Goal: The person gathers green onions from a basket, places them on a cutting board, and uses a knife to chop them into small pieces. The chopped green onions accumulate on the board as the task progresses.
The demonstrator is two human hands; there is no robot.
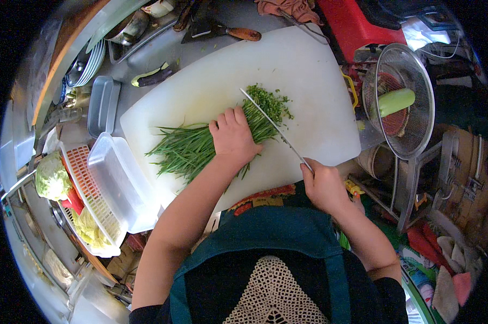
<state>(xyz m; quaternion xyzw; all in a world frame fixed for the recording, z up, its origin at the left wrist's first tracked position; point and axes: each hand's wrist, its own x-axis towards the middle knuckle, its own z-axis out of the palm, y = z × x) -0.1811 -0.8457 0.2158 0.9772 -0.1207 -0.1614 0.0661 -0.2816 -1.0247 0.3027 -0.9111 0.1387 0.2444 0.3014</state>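
A bundle of long, thin green stalks, like garlic chives, lies across a white cutting board. My left hand presses down on the bundle near its right part, fingers bent and thumb out to the right. My right hand grips the handle of a kitchen knife, whose blade, seen nearly edge-on, crosses the right end of the stalks. Finely chopped green pieces are heaped on the blade's far side, with a few scattered on the board. The knife's handle is mostly hidden in my fist.
Beyond the board lie a wooden-handled scraper and an eggplant piece. At left are a grey metal pan, a clear plastic container and a white basket beside lettuce. A mesh strainer with a pale green vegetable stands at right.
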